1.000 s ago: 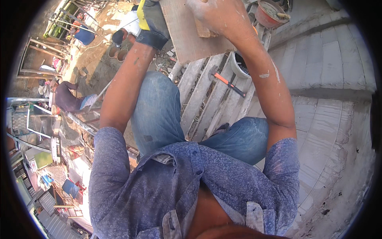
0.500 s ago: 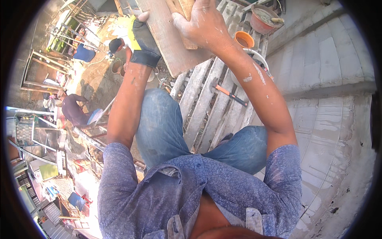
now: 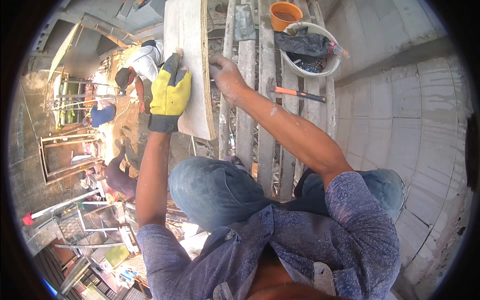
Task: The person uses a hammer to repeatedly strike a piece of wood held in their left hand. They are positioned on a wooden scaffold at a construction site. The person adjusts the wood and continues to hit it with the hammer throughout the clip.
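Upright ahead of me is a long, pale wooden board (image 3: 187, 30) with a layered right edge, its top cut off by the picture's border. My left hand (image 3: 171, 92), in a yellow and black glove with bare fingertips showing, grips the board's face from the left. Bare and dusty, my right hand (image 3: 229, 79) is closed at the board's right edge, its fingers partly hidden. To the right, a hammer (image 3: 299, 93) with an orange and black handle lies across the slats (image 3: 266, 115) of the platform.
A white bucket (image 3: 334, 65) with a black bag and small metal pieces stands beside an orange pail (image 3: 283, 17). A grey slab (image 3: 244, 22) lies on the slats. A block wall (image 3: 390, 120) rises at right. Below left, a person in white (image 3: 148, 61) bends over.
The board now stands straighter. My right hand has come down from its upper part to its right edge. The view has shifted, bringing the white bucket fully into sight.
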`<control>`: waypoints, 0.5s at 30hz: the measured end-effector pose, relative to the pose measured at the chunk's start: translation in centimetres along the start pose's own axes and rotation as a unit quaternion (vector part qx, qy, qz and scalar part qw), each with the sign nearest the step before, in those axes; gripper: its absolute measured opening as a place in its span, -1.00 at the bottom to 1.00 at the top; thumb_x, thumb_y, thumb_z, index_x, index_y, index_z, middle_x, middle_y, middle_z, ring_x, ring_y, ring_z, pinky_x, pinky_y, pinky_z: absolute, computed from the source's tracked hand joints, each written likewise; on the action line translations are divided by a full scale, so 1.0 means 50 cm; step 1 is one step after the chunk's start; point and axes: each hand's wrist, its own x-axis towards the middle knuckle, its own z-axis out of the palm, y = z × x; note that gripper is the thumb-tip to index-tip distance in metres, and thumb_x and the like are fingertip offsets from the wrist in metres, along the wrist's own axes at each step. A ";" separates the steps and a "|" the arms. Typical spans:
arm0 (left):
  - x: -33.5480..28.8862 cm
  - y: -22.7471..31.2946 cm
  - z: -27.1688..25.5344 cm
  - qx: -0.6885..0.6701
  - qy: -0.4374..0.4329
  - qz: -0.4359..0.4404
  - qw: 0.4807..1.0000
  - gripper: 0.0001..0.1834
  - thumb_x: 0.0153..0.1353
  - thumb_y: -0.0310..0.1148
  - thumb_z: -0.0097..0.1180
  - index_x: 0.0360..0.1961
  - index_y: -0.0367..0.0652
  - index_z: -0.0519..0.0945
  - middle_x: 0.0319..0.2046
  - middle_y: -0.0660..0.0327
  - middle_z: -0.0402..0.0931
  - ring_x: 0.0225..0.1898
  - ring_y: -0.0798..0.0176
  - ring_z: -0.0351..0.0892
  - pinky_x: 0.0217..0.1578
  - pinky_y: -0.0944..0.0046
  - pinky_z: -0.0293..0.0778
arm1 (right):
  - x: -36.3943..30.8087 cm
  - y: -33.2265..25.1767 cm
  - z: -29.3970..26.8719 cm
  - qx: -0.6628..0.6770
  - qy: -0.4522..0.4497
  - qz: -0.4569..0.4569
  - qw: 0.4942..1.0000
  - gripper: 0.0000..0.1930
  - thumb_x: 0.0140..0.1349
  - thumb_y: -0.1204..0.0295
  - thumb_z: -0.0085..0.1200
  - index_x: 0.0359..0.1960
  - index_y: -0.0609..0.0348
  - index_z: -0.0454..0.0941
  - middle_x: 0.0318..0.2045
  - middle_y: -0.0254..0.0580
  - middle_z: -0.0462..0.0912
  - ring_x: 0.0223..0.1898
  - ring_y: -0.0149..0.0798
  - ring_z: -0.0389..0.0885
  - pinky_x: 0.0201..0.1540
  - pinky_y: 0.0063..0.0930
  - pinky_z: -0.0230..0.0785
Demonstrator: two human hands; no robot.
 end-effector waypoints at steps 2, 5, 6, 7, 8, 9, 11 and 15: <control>-0.052 -0.109 0.065 0.006 -0.066 0.027 0.997 -0.50 0.37 -0.47 0.09 0.33 -0.33 0.45 0.14 -0.01 0.61 0.13 0.21 0.60 0.17 0.27 0.45 | -0.023 0.134 -0.041 0.043 0.040 0.038 0.998 -0.73 0.38 0.36 0.17 0.01 0.25 0.58 -0.21 -0.24 0.66 -0.23 -0.39 0.56 -0.20 -0.41 0.44; -0.142 -0.191 0.161 -0.035 -0.160 -0.048 0.985 -0.48 0.35 -0.48 0.12 0.32 -0.40 0.43 0.22 -0.10 0.55 0.18 0.19 0.60 0.15 0.25 0.48 | -0.060 0.278 -0.121 0.029 0.076 0.102 0.991 -0.72 0.42 0.38 0.09 0.05 0.27 0.60 -0.15 -0.19 0.69 -0.16 -0.35 0.62 -0.12 -0.40 0.51; -0.161 -0.192 0.197 -0.031 -0.191 -0.087 0.977 -0.48 0.36 -0.47 0.12 0.31 -0.41 0.43 0.25 -0.12 0.52 0.22 0.17 0.57 0.18 0.25 0.46 | -0.074 0.323 -0.153 0.009 0.080 0.121 0.989 -0.72 0.44 0.39 0.05 0.08 0.26 0.60 -0.12 -0.17 0.70 -0.14 -0.32 0.65 -0.09 -0.38 0.55; -0.175 -0.205 0.236 -0.032 -0.201 -0.077 0.976 -0.48 0.36 -0.46 0.12 0.32 -0.41 0.42 0.25 -0.12 0.52 0.23 0.16 0.56 0.19 0.25 0.45 | -0.075 0.368 -0.187 -0.017 0.110 0.120 0.986 -0.71 0.43 0.40 0.04 0.09 0.28 0.61 -0.11 -0.14 0.71 -0.13 -0.32 0.66 -0.07 -0.39 0.54; -0.180 -0.220 0.278 -0.036 -0.209 -0.065 0.975 -0.48 0.36 -0.46 0.12 0.32 -0.41 0.42 0.24 -0.12 0.53 0.24 0.15 0.55 0.20 0.25 0.44 | -0.066 0.408 -0.228 -0.045 0.141 0.119 0.982 -0.69 0.43 0.42 0.04 0.10 0.29 0.62 -0.10 -0.12 0.72 -0.11 -0.32 0.66 -0.05 -0.39 0.54; -0.183 -0.229 0.314 -0.054 -0.203 -0.064 0.976 -0.47 0.35 -0.42 0.13 0.32 -0.36 0.44 0.22 -0.14 0.54 0.24 0.07 0.55 0.20 0.21 0.45 | -0.060 0.433 -0.258 -0.075 0.167 0.119 0.976 -0.68 0.42 0.43 0.03 0.11 0.30 0.62 -0.08 -0.10 0.72 -0.10 -0.32 0.67 -0.04 -0.40 0.54; -0.210 -0.247 0.363 -0.086 -0.174 -0.082 0.978 -0.45 0.32 -0.34 0.17 0.31 -0.28 0.47 0.17 -0.18 0.56 0.24 -0.10 0.55 0.20 0.14 0.46 | -0.066 0.394 -0.271 -0.100 0.171 0.129 0.972 -0.67 0.41 0.44 0.03 0.13 0.32 0.62 -0.09 -0.07 0.74 -0.10 -0.32 0.67 -0.03 -0.42 0.53; -0.205 -0.199 0.407 -0.073 -0.156 -0.082 0.982 -0.45 0.34 -0.42 0.13 0.35 -0.26 0.44 0.22 -0.16 0.53 0.25 0.00 0.56 0.18 0.19 0.48 | -0.035 0.405 -0.322 -0.107 0.178 0.112 0.972 -0.64 0.34 0.46 0.11 0.11 0.37 0.63 -0.07 0.00 0.75 -0.11 -0.25 0.70 -0.02 -0.36 0.52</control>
